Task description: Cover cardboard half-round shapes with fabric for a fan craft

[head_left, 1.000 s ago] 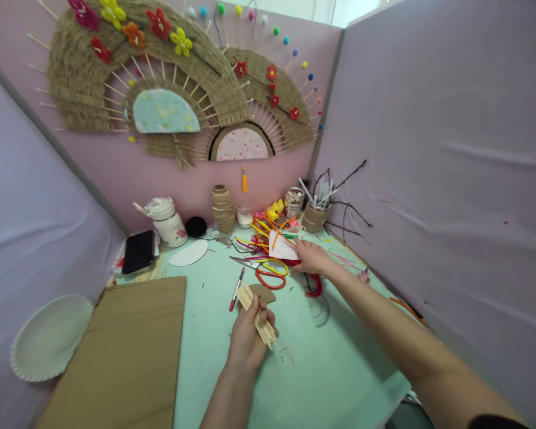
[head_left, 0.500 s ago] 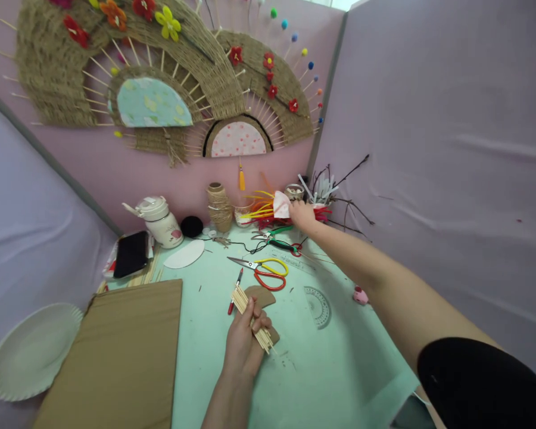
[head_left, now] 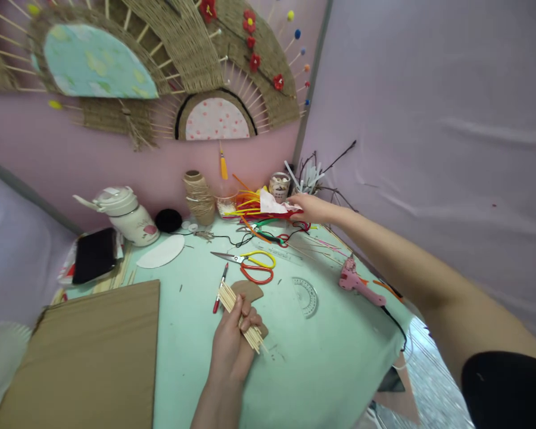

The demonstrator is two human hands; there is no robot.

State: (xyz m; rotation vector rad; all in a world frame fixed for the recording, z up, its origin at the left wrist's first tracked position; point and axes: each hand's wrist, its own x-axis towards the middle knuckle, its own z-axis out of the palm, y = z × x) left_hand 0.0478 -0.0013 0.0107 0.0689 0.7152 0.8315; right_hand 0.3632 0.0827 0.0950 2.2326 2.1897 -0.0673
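My left hand (head_left: 237, 328) is closed around a bundle of thin wooden sticks (head_left: 228, 298), held slantwise over the table. Under and beside the bundle lie a brown cardboard arc (head_left: 249, 290) and a red pen (head_left: 220, 289). At the back right my right hand (head_left: 310, 208) is closed at the edge of a crumpled white-and-pink cloth (head_left: 271, 202); its fingertips are partly hidden. Yellow, orange and red pipe cleaners (head_left: 246, 208) stick out from beneath that cloth. Scissors (head_left: 250, 266) with yellow and red handles rest between the two hands.
A pink glue gun (head_left: 361, 285) lies right of a clear protractor (head_left: 306, 298). At the back stand a twine cone (head_left: 199, 198), a white jug (head_left: 131, 220) and a tin (head_left: 279, 186). Brown board (head_left: 102, 351) covers the left front. Green-handled pliers (head_left: 268, 236) lie near the pipe cleaners.
The view has turned right and down, bringing the whole glue gun into sight. My right hand and the cloth have shifted slightly, and orange pipe cleaners now show beside it. My left hand keeps its sticks.
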